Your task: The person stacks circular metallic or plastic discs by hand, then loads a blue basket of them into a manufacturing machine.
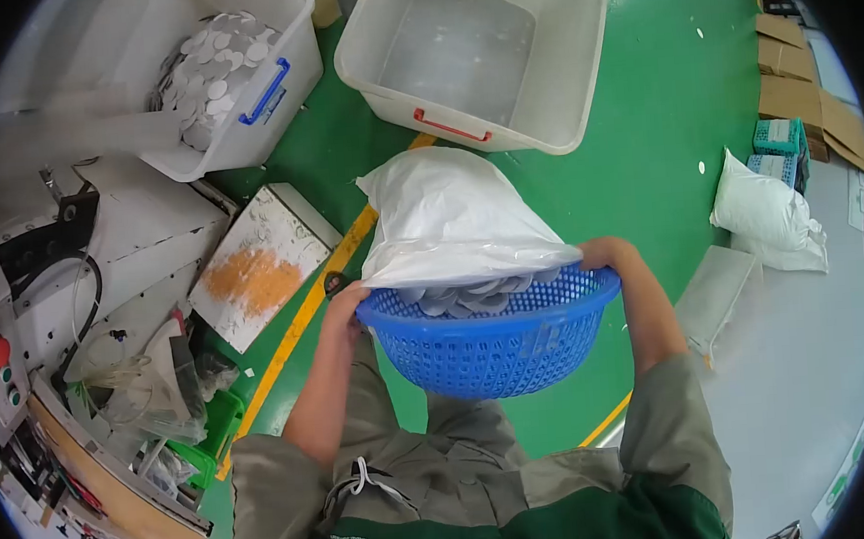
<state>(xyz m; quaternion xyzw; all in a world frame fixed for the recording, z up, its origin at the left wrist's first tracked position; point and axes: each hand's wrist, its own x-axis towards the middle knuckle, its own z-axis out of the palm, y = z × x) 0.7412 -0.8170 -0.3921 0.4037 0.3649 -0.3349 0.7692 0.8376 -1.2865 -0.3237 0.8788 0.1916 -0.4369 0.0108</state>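
A blue plastic basket (488,356) with a perforated wall is in front of my body, tilted toward the far side. Flat grey metal discs (479,296) show inside its far half. Over the far rim lies the mouth of a white woven sack (453,208), which bulges away from me. My left hand (349,310) is closed at the basket's left rim, beside the sack's edge. At the right rim, my right hand (606,255) grips the basket and touches the sack's corner. The undersides of both hands are hidden.
A white tub (301,38) at upper left holds many discs; another tub (580,89) with a red handle stands ahead. A machine (138,220) and a stained white block (262,271) are at left. A full white sack (769,211) and cardboard boxes (789,99) lie right.
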